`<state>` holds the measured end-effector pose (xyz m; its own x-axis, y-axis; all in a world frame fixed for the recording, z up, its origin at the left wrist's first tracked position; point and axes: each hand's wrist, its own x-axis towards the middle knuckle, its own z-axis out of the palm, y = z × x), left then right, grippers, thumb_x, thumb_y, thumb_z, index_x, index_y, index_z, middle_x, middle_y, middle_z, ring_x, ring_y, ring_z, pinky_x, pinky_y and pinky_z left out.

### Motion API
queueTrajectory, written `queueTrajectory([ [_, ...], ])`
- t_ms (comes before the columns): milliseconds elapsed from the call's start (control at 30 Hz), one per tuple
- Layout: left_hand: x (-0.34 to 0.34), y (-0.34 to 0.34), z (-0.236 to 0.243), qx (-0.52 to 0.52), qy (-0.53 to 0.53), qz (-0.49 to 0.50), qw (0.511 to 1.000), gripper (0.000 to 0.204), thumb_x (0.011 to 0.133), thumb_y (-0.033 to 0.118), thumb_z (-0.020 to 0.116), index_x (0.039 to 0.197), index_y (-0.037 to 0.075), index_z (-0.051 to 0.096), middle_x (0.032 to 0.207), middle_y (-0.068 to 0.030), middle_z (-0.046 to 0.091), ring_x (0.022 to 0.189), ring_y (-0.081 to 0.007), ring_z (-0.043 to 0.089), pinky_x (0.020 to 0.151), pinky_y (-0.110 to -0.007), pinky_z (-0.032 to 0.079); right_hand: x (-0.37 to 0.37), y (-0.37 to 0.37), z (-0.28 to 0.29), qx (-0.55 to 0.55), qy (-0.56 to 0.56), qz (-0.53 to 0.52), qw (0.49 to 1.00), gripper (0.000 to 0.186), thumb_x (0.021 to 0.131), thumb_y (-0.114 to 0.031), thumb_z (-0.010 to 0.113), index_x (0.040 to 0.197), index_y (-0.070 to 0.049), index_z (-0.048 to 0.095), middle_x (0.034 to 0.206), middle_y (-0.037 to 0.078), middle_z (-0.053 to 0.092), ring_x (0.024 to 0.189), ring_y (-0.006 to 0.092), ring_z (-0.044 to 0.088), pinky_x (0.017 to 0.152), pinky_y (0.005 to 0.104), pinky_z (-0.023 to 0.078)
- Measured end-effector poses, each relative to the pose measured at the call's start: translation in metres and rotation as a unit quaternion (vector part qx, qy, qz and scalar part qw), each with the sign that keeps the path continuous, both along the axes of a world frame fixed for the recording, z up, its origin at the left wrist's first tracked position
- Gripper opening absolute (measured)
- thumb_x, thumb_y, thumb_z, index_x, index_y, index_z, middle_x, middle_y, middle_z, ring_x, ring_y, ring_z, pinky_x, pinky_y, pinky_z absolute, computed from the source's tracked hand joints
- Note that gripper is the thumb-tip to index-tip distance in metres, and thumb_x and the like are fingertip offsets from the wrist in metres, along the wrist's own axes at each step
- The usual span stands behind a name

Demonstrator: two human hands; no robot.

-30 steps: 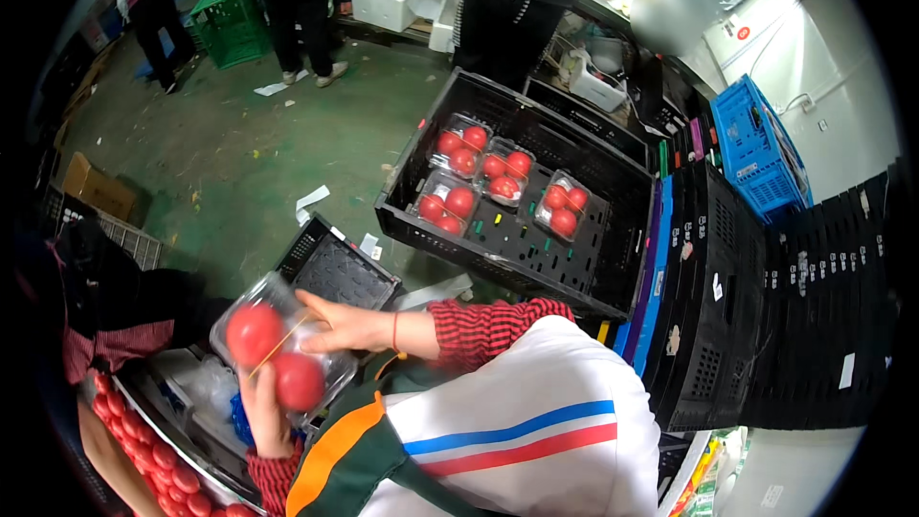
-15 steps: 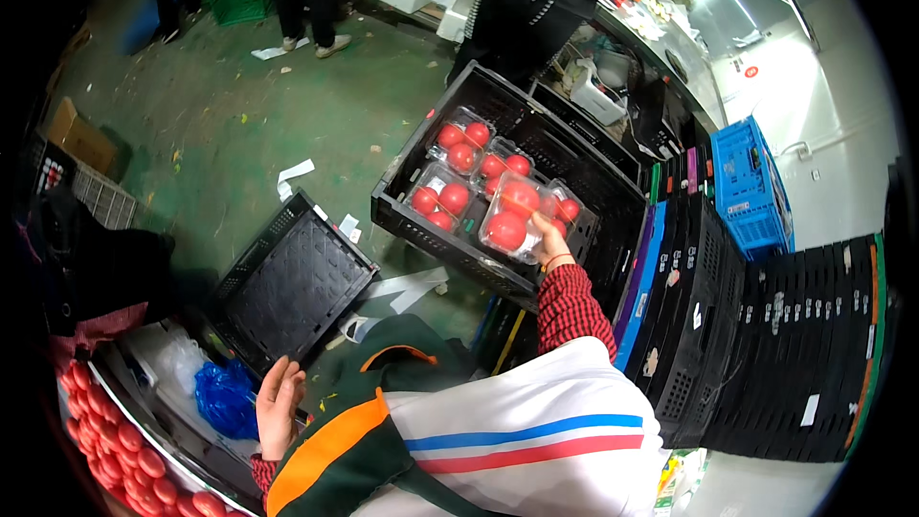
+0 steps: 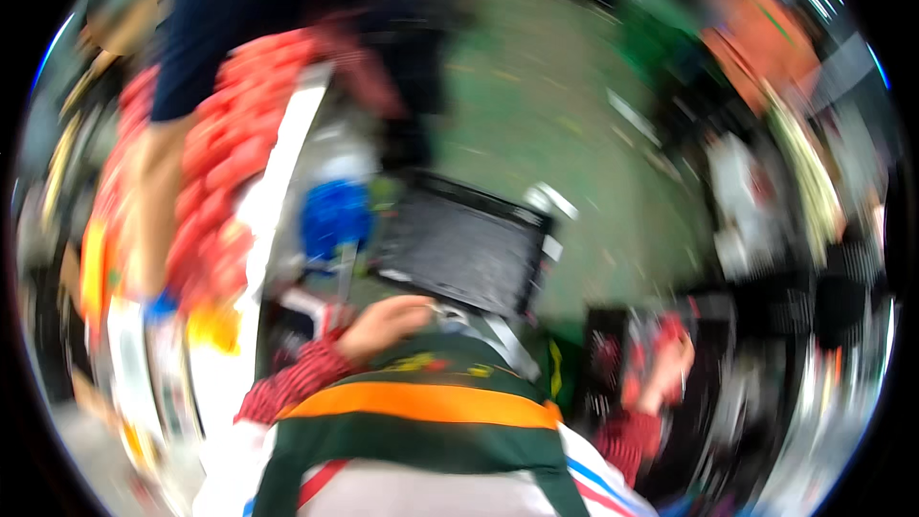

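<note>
The picture is badly smeared by motion. My left hand (image 3: 388,325) is low in the centre, below a shallow black crate (image 3: 459,244); its fingers are too blurred to read, and nothing shows clearly in them. At lower right my right hand (image 3: 670,364) is on or beside a red, clear-wrapped tomato pack (image 3: 649,335) inside a dark crate (image 3: 704,393); whether it grips the pack cannot be told.
Red tomatoes (image 3: 235,124) fill a long surface at left, where another person's bare arm (image 3: 158,191) reaches down. A blue plastic bag (image 3: 335,215) lies beside it. An orange-clad person (image 3: 751,33) is at upper right, across green floor (image 3: 603,211).
The view has swung left, bringing the tomato surface and another person nearer the centre. My right hand, which carried a pack into the crate, now appears lower right, blurred with that crate.
</note>
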<state>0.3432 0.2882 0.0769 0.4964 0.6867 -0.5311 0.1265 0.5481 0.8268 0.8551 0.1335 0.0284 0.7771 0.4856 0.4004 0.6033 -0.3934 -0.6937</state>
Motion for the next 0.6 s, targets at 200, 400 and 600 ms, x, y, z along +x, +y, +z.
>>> queueTrajectory([
  [200,-0.046,-0.012,-0.001,0.161,0.023,0.052,0.985,0.047,0.096,0.026,0.060,0.133,-0.001,0.052,0.126,-0.0150,0.062,0.116,-0.0212,0.059,0.100,-0.034,0.046,-0.224,0.247,0.040,0.006,0.179,0.448,0.876,0.019,0.096,-0.009,0.055,0.109,0.003,0.063,0.099,0.010,0.068,0.089,0.0197,0.065,0.083,0.0321,0.052],
  [400,-0.155,-0.101,0.014,0.184,0.056,0.226,0.955,0.044,0.097,0.025,0.058,0.133,0.000,0.053,0.123,-0.0143,0.062,0.114,-0.0190,0.058,0.098,-0.033,0.046,-0.543,0.241,0.093,-0.039,-0.105,0.881,0.460,0.011,0.083,-0.009,0.066,0.093,-0.003,0.069,0.091,0.016,0.068,0.087,0.0334,0.066,0.077,0.0392,0.054],
  [600,-0.260,-0.208,-0.001,0.211,0.162,0.528,0.806,0.035,0.093,0.014,0.061,0.125,0.000,0.058,0.111,-0.0077,0.066,0.101,-0.0146,0.061,0.091,-0.030,0.049,-0.695,0.191,0.131,-0.002,-0.051,0.963,0.266,0.017,0.081,-0.006,0.066,0.097,-0.001,0.064,0.096,0.017,0.064,0.094,0.0349,0.061,0.081,0.0398,0.051],
])
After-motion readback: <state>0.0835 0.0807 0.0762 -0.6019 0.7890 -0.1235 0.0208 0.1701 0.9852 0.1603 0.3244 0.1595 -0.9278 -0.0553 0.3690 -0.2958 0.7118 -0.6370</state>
